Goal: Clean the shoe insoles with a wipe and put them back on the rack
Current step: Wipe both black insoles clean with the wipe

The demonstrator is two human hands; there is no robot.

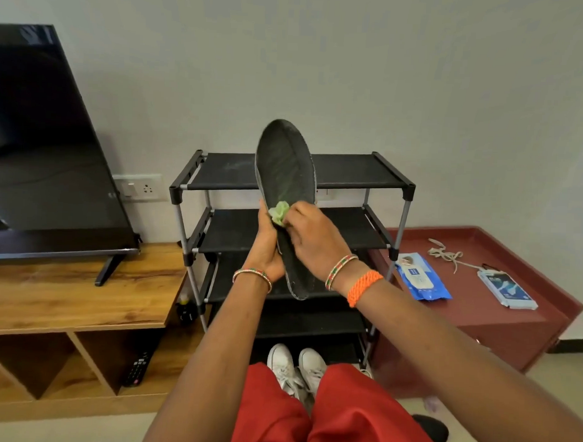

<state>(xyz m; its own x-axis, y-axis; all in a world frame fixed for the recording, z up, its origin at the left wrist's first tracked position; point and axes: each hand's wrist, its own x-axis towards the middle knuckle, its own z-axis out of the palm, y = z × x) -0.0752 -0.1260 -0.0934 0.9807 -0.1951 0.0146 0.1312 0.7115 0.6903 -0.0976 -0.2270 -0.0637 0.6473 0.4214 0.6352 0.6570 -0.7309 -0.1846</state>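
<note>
The fingers [291, 221] of the right hand [311, 241] are bunched together, pinching a crumpled green wipe [279, 212] and pressing it against the face of a dark insole [286, 187]. The left hand [266, 249] grips the insole from its left edge, thumb up along the rim and fingers curled behind it near the heel half. The insole stands almost upright, toe end highest, held in the air in front of the rack's upper shelves and touching none of them.

Just behind it is the black shoe rack [394, 184], its fabric shelves on grey poles, set against a pale wall [387, 75]. A pair of white sneakers [295, 366] sits on the floor at the foot of the rack, just beyond the person's red-clad knees.

To the left, a wooden surface [82, 296] carries a black television [48, 146] tilted on its stand, with a switch plate [139, 187] on the wall beside it and a remote control [136, 369] in an open cubby below. To the right, a dark red surface [478, 313] with a raised rim holds a blue wipes packet [420, 278], a second flat packet [507, 289] and a loose pale lace [444, 256], all well apart from the hands.
</note>
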